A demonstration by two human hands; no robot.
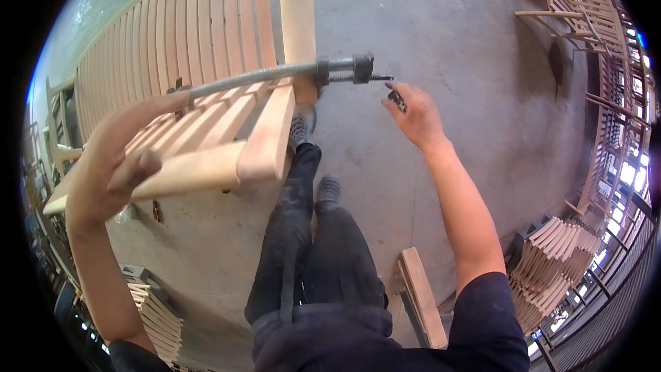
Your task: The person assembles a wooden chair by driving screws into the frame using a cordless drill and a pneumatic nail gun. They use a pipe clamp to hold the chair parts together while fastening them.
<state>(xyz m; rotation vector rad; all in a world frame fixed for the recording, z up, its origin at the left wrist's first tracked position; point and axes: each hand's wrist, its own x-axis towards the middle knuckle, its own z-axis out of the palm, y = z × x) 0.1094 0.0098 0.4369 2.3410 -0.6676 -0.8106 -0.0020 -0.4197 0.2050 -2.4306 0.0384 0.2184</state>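
Note:
A long metal bar clamp point(255, 77) lies across the end of a slatted wooden bench point(227, 124). Its screw end juts past the bench's right side. My left hand point(113, 165) is at the left part of the bar, fingers against it by the sliding jaw point(179, 89), thumb standing off; the hand hides the bar's far end. Just beyond the screw point(375, 78), my right hand point(416, 114) is closed, with a small dark handle point(396, 100) between thumb and fingers. A pale flat board point(297, 14) stands upright at the bench's far right corner.
My feet point(329, 189) are on the grey floor beside the bench. Wooden boards point(422, 296) lie by my right side. Stacked wooden parts point(558, 262) stand at the lower right, and more slats point(155, 317) at the lower left. Wooden frames point(578, 21) line the right.

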